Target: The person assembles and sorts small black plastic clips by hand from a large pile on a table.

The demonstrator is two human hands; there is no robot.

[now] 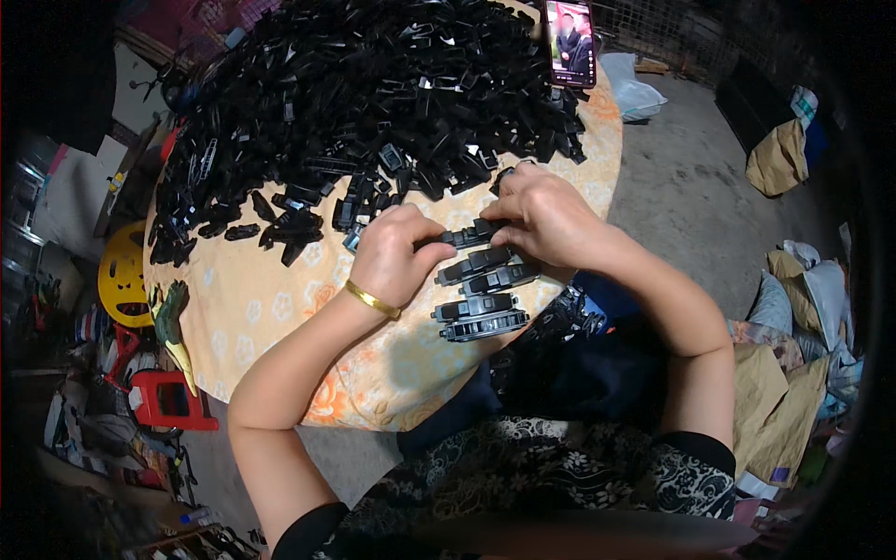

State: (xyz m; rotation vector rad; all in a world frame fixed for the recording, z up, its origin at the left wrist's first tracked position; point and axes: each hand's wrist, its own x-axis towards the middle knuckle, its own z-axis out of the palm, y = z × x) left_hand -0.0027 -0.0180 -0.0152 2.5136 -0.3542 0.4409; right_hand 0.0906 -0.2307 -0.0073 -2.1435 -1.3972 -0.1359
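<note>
Both hands are over the near part of a table with a flowered, pale orange cloth (252, 327). My left hand (397, 250), below a gold bangle, pinches the left end of a small black plastic part (467, 233). At that part's right end are the closed fingers of my right hand (546, 213). A bit of black shows by the right index finger, too small to tell. Just nearer to me, several similar black parts (481, 280) lie in a short column, the nearest one (483, 326) with a ribbed edge.
A big heap of black plastic parts (345, 84) covers the table's far side. A phone (571, 45) with a lit screen stands at the far right. More black pieces (569, 317) lie by my lap. A yellow round seat (126, 273) and red stool (173, 399) stand left; bags (779, 401) lie right.
</note>
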